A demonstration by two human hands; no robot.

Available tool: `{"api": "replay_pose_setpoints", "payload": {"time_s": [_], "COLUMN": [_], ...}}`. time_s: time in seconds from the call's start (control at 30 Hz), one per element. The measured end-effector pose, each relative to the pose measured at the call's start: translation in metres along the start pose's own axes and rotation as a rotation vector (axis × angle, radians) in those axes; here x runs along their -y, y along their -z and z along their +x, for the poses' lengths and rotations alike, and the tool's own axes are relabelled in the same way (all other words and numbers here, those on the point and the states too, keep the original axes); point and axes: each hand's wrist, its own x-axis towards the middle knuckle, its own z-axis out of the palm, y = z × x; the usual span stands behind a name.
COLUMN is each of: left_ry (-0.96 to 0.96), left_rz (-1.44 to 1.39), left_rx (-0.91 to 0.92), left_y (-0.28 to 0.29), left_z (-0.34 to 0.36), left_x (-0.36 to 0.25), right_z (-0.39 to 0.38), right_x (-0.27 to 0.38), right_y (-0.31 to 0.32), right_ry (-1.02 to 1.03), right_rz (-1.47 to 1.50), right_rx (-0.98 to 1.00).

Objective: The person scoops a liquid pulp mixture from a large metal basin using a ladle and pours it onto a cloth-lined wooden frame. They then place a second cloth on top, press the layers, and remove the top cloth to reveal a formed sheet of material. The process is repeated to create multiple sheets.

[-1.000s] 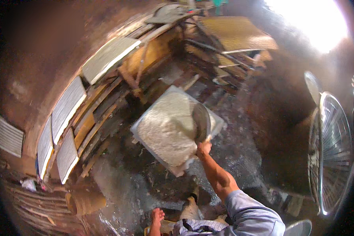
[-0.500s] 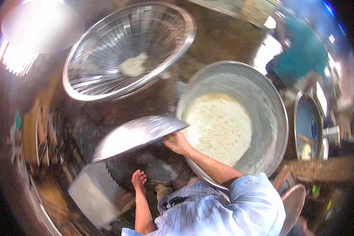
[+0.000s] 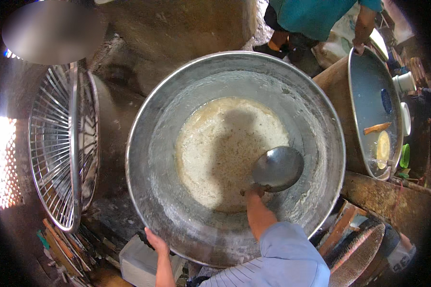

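A large round metal vat (image 3: 237,248) stands right in front of me, holding a whitish, frothy liquid (image 3: 201,158). My right hand (image 3: 255,190) is closed on the near edge of a shallow round metal bowl (image 3: 278,168). The bowl is over the right part of the liquid; whether it touches the surface I cannot tell. At the vat's near-left rim, my left hand (image 3: 157,243) has its fingers stretched out and grips nothing. It is against or just beside the rim.
A slatted metal basket (image 3: 74,143) stands tilted at the left. On the right is a metal tub (image 3: 351,95) of bluish water with a blue brush in it. A person in a teal shirt (image 3: 301,19) is beside it. A grey block (image 3: 141,263) sits below my left hand.
My view has swung left to right, bringing the vat to the middle. The bowl has gone from left of the vat to over its liquid. My left hand has come to the rim.
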Motion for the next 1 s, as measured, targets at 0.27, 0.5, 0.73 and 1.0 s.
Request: {"api": "replay_pose_setpoints", "payload": {"time_s": [0.27,0.5,0.73,1.0], "left_ry": [0.032,0.071,-0.012,-0.271], "left_rz": [0.078,-0.121,0.181,-0.107], "left_rx": [-0.03,-0.006,-0.062,0.029], "left_y": [0.024,0.014,0.017,0.007], "left_z": [0.036,0.008,0.015,0.015], "left_x": [0.044,0.016,0.028,0.026], "right_z": [0.153,0.106,0.026,-0.228], "right_x": [0.034,0.071,0.047,0.002], "right_y": [0.036,0.12,0.134,0.246], "right_ry": [-0.256,0.165,0.248,0.549], "right_rz": [1.561,1.557,1.394,0.777], "right_rx": [-0.398,-0.011,0.052,0.079]}}
